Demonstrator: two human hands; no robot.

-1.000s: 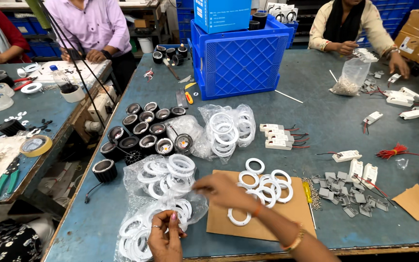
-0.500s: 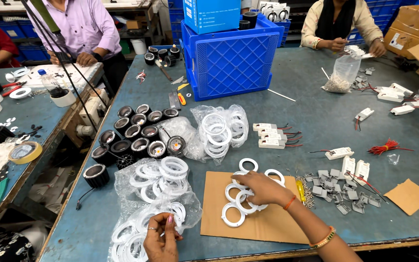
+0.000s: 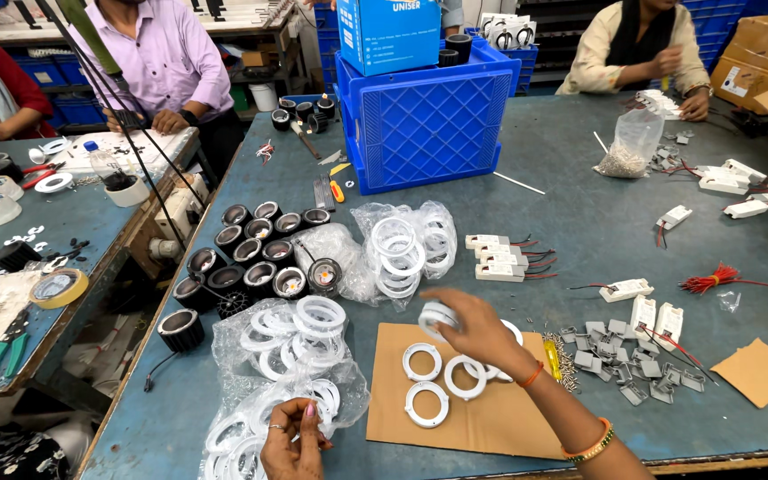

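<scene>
Head view, and it's the only one, so everything gets covered from up top. A white plastic ring (image 3: 438,316) is pinched in the fingertips of the right hand (image 3: 473,329), which is curled closed around it and lifted a bit above a brown cardboard sheet (image 3: 473,427). Three more loose rings (image 3: 426,404) are laid flat on that cardboard just below and beside the hand, and another couple are partly hidden under the wrist. The left hand (image 3: 293,440) is seen down at the bottom edge, fingers bent and closed on the crinkly edge of a clear plastic bag (image 3: 286,356) that's stuffed with the same white rings; whether a ring itself is gripped in there can't be made out. A second bag of rings (image 3: 406,249) is parked further up the blue-grey table (image 3: 597,213), right next to a cluster of black round lamp housings (image 3: 255,258). Small white driver boxes with red wires (image 3: 495,258) are lined up just right of that bag, and a scatter of little grey metal clips (image 3: 624,356) is spread to the right of the cardboard. A big blue crate (image 3: 428,116) is set at the far middle of the table. Other people's hands are at work at the far edge and at the neighbouring bench on the left, well apart from all this.
</scene>
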